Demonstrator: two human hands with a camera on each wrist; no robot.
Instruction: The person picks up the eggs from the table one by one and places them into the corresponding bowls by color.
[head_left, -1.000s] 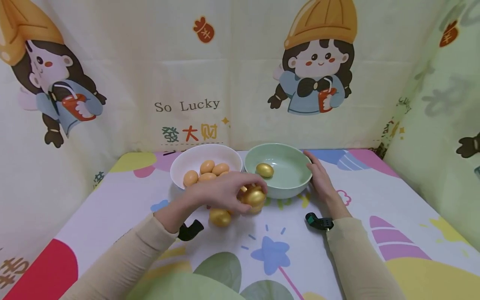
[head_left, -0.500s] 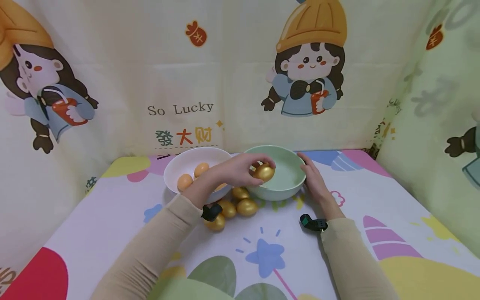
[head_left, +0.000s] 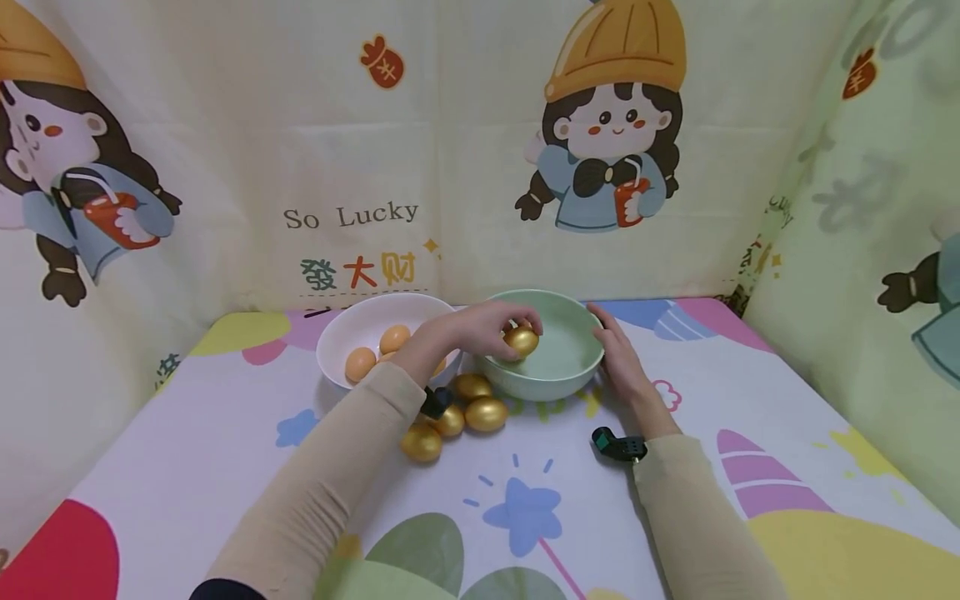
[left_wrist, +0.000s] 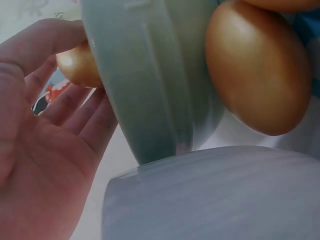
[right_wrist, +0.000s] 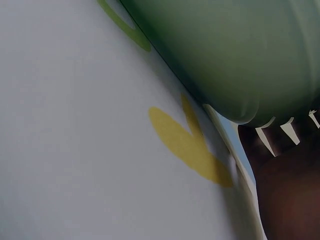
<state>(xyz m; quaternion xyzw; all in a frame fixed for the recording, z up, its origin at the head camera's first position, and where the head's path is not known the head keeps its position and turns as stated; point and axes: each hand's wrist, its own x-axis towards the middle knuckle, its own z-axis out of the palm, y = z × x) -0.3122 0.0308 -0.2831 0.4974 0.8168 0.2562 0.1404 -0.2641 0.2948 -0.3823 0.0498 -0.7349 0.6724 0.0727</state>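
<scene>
In the head view my left hand (head_left: 491,327) reaches over the near left rim of the green bowl (head_left: 555,385), its thumb and fingers around a golden egg (head_left: 522,341) low inside the bowl. The left wrist view shows that egg (left_wrist: 80,66) partly hidden behind the bowl wall. My right hand (head_left: 624,362) holds the bowl's right side, fingers against the outer wall and thumb near the rim; its fingers are dark in the right wrist view. Several golden eggs (head_left: 486,414) lie on the table in front of the bowls. Whether another egg lies beneath my left hand is hidden.
A white bowl (head_left: 333,325) with several brown eggs (head_left: 394,338) stands left of the green bowl, partly covered by my left forearm. Both bowls stand near the table's back edge, before a printed curtain (head_left: 465,167). A patterned cloth (head_left: 570,467) covers the table.
My left hand has lifted a golden egg from the group on the table and carried it up and over into the green bowl. The right hand stays on the bowl. The head view shifted slightly.
</scene>
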